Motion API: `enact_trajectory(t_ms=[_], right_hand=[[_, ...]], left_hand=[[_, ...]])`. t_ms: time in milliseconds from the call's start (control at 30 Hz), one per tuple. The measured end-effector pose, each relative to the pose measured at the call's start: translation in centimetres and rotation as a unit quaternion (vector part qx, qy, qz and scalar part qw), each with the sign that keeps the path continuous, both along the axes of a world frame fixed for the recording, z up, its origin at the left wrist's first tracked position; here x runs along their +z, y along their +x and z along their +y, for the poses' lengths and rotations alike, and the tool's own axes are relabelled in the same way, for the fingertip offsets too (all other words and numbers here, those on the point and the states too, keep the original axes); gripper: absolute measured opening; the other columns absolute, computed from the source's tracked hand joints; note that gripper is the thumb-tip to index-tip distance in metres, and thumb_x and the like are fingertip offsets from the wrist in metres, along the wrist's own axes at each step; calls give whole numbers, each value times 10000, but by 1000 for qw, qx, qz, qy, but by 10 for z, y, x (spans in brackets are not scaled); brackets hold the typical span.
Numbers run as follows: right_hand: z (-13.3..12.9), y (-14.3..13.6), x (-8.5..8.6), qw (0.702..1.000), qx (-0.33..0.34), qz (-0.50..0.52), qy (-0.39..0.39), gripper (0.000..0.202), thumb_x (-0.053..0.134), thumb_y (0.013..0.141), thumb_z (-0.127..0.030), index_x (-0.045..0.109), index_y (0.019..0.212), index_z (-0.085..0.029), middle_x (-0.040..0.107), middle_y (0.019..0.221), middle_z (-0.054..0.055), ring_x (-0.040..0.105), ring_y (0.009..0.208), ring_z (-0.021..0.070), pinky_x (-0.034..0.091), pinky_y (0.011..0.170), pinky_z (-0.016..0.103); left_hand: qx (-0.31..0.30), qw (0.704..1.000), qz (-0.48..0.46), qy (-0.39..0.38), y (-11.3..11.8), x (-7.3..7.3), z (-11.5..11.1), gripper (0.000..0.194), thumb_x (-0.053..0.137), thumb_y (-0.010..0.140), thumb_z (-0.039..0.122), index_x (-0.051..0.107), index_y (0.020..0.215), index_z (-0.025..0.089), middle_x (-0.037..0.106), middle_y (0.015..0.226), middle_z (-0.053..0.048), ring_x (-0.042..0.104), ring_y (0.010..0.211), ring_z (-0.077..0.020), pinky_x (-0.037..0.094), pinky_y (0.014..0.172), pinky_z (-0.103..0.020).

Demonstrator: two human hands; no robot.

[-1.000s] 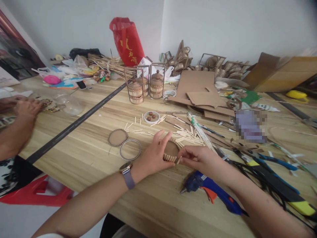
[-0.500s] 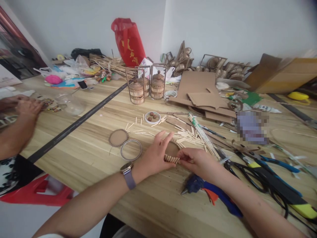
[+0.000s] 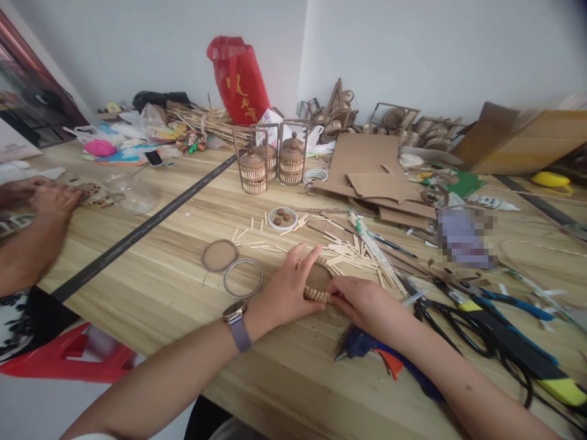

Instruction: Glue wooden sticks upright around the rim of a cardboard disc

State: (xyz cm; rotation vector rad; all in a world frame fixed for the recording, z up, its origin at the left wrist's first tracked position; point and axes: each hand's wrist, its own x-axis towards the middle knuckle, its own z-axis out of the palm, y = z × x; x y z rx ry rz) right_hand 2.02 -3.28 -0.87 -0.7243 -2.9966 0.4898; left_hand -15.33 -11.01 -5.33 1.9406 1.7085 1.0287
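A small round cardboard tray (image 3: 317,278) has short pale sticks standing around its edge. My left hand (image 3: 285,286), with a watch at the wrist, curls around the tray's left side and holds it near the table surface. Pinched at the tray's right edge is my right hand (image 3: 364,299); its fingertips hide whatever is between them. Below my right forearm lies a blue glue gun (image 3: 360,344) with an orange trigger. Loose short sticks (image 3: 351,252) are scattered just beyond both hands. To the left are a cardboard disc with a corrugated rim (image 3: 219,255) and an empty ring (image 3: 243,278).
Black-handled scissors (image 3: 468,330), a yellow-and-black cutter (image 3: 513,348) and blue-handled pliers (image 3: 518,304) crowd the right side. Farther back stand small tiered baskets (image 3: 291,160), cardboard sheets (image 3: 367,156) and a red bag (image 3: 239,79). Another person's hands (image 3: 52,195) work at the left.
My right hand has shifted very slightly at the tray's right edge, its forearm turning a little. My left hand keeps its hold, and the tray stays in place.
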Motion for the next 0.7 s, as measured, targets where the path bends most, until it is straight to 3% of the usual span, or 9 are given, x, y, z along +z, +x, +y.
enact_trajectory(t_ms=[367, 700], right_hand=[[-1, 0, -5, 997, 11, -16, 72, 121, 488, 884, -126, 561, 818, -196, 666, 774, 47, 624, 697, 185, 371, 586, 246], [-1, 0, -5, 996, 22, -11, 89, 129, 478, 890, -148, 557, 801, -197, 662, 768, 50, 620, 694, 186, 378, 588, 250]], left_hand=[[-15, 1000, 24, 4, 2, 4, -1, 1227, 918, 531, 269, 128, 1469, 286, 173, 1494, -195, 323, 1369, -377, 322, 1105, -585], [3, 1000, 20, 21, 8, 2, -3, 1108, 843, 641, 206, 113, 1468, 319, 152, 1512, -171, 363, 1349, -361, 327, 1098, -592]])
